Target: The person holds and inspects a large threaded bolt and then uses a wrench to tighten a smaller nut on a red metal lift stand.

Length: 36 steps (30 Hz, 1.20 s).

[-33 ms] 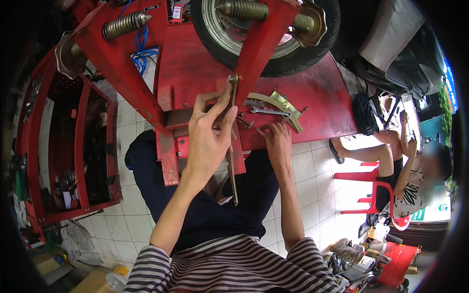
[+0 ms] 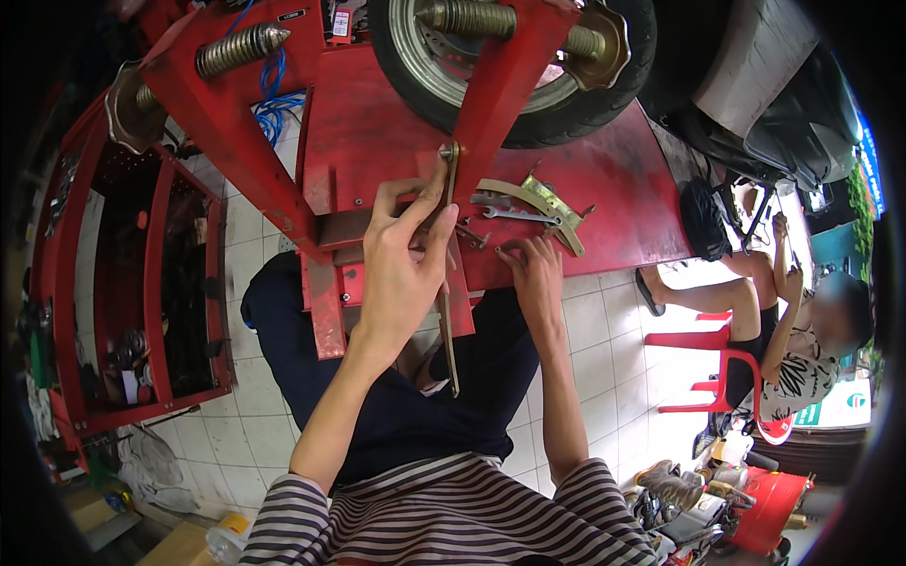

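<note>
At centre frame, the left hand (image 2: 401, 269) wraps its fingers around a long flat metal lever (image 2: 447, 283). The right hand (image 2: 534, 274), fingers loosely curled, touches the red stand (image 2: 613, 189) beside a wrench (image 2: 517, 216). At left, a red cabinet (image 2: 123, 283) holds dim tools.

Left hand (image 2: 401, 259) grips a long metal bar (image 2: 446, 274); right hand (image 2: 533, 274) touches the red platform (image 2: 613, 189).

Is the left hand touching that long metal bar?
Touching: the head view shows the left hand with fingers wrapped over the long metal bar.
</note>
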Each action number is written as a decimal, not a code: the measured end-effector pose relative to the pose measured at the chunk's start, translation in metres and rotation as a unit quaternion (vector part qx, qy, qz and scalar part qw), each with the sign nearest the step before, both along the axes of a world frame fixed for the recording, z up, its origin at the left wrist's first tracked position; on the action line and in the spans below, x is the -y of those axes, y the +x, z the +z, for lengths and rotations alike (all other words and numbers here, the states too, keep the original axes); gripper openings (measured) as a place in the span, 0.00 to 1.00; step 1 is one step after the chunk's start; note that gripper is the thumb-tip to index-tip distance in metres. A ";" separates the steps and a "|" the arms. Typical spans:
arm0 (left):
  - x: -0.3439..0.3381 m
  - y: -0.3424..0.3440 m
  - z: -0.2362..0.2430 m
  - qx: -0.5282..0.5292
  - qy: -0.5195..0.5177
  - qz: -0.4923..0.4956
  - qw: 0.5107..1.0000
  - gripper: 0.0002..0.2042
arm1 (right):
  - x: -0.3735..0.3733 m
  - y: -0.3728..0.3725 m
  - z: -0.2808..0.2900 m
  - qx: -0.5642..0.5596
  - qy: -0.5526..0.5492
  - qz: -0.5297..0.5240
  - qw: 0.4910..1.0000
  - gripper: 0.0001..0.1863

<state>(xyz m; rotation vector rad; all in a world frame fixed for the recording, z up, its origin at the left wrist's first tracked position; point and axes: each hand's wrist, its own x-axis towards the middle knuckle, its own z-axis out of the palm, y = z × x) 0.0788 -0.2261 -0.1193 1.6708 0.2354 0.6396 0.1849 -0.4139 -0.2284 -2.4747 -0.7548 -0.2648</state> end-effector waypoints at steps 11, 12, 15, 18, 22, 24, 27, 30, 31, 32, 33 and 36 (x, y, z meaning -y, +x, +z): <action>0.001 0.000 0.003 -0.003 0.003 0.005 1.000 0.19 | -0.005 0.004 -0.003 0.008 0.009 -0.006 1.000 0.08; 0.000 0.000 0.001 0.001 0.001 0.007 1.000 0.19 | -0.006 0.004 -0.003 0.007 0.032 -0.004 0.999 0.08; 0.002 -0.001 0.002 0.004 -0.023 0.007 1.000 0.18 | -0.007 -0.003 0.010 -0.058 0.116 -0.012 0.991 0.07; 0.002 -0.001 0.006 -0.004 -0.049 -0.007 0.999 0.19 | -0.014 -0.018 0.037 -0.117 0.201 -0.018 0.972 0.08; 0.002 0.000 0.005 0.014 -0.035 0.001 0.999 0.19 | -0.027 -0.029 0.074 -0.097 0.268 0.026 0.958 0.09; 0.001 0.001 0.002 0.022 -0.008 0.014 1.000 0.19 | -0.035 -0.037 0.095 -0.062 0.277 0.042 0.958 0.09; -0.002 0.005 -0.006 0.062 0.048 0.030 0.996 0.19 | -0.048 -0.047 0.126 0.035 0.231 0.057 0.971 0.10; -0.002 0.000 0.002 0.022 -0.021 0.004 1.000 0.20 | -0.055 -0.050 0.149 0.179 0.103 0.089 0.974 0.10; -0.002 0.000 0.000 0.037 -0.009 0.008 0.999 0.20 | -0.059 -0.049 0.159 0.223 0.057 0.105 0.967 0.11; -0.002 0.002 -0.004 0.051 0.003 0.012 0.999 0.20 | -0.063 -0.048 0.169 0.266 0.011 0.121 0.956 0.12; -0.003 0.003 -0.006 0.066 0.015 0.018 0.998 0.20 | -0.066 -0.046 0.178 0.309 -0.029 0.132 0.941 0.12; -0.002 0.001 -0.003 0.064 -0.006 0.018 0.998 0.19 | -0.078 -0.044 0.203 0.423 -0.124 0.159 0.883 0.16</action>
